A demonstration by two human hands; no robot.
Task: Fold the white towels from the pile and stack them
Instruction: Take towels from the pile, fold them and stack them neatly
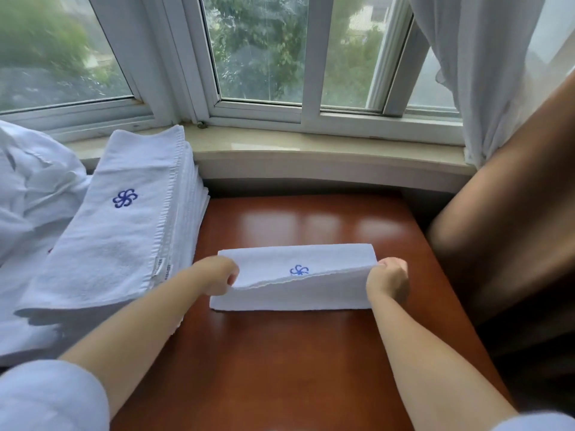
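Both grips, left hand [217,274] and right hand [389,276], pinching towel [292,293] flap on red-brown table [280,368] by window [264,57]

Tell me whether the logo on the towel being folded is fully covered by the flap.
No, the blue logo shows above the flap edge that the left hand and right hand pinch on the towel.

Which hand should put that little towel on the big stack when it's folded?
Probably the left hand. It pinches the towel on the side nearest the stack, which sits left of the table. The right hand would have to cross over.
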